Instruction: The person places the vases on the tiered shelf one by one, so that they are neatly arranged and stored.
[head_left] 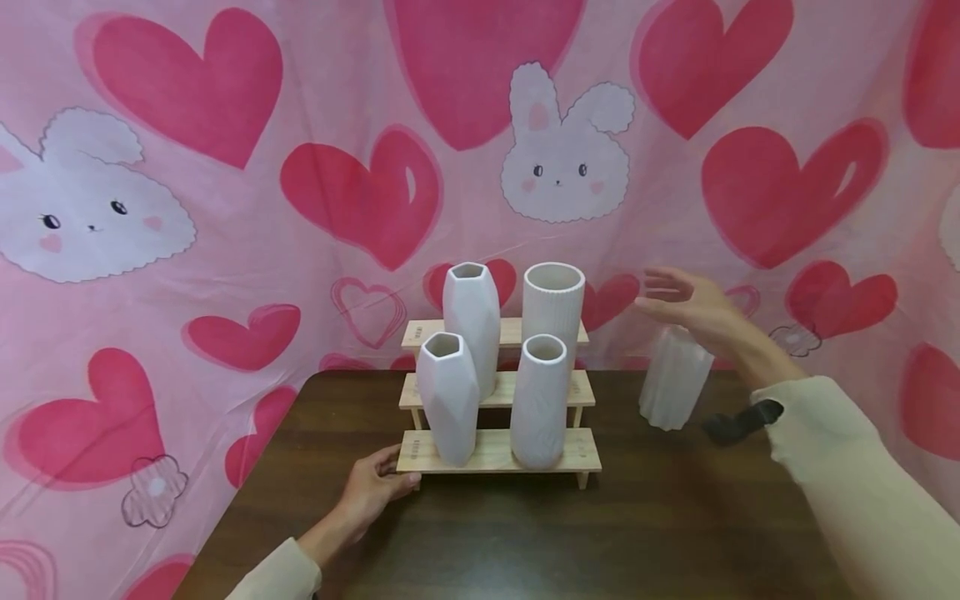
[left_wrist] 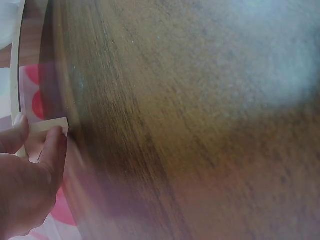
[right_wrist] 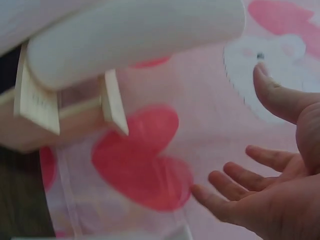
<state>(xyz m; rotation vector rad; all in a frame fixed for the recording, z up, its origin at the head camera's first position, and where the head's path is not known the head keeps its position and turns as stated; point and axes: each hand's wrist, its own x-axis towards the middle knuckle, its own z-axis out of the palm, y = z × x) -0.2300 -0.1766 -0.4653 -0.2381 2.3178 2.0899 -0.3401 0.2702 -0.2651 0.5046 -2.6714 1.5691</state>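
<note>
A three-step wooden stand (head_left: 495, 450) carries white vases. My left hand (head_left: 371, 492) grips its lower left end, thumb at the front edge. In the left wrist view, the fingers close round a pale wooden leg (left_wrist: 47, 126). On the lowest step stand a faceted vase (head_left: 447, 400) and a slimmer round-mouthed vase (head_left: 538, 408). Behind them rise a taller faceted vase (head_left: 472, 325) and a ribbed cylindrical vase (head_left: 553, 312). My right hand (head_left: 690, 304) hovers with fingers spread and nothing held, just above a whitish fluted vase (head_left: 675, 379) on the table.
The dark wooden table (head_left: 480, 542) ends at a pink cloth backdrop (head_left: 360, 75) printed with hearts and rabbits. A dark strap (head_left: 742, 421) shows at my right cuff. The fluted vase stands apart, right of the stand, near the table's back edge.
</note>
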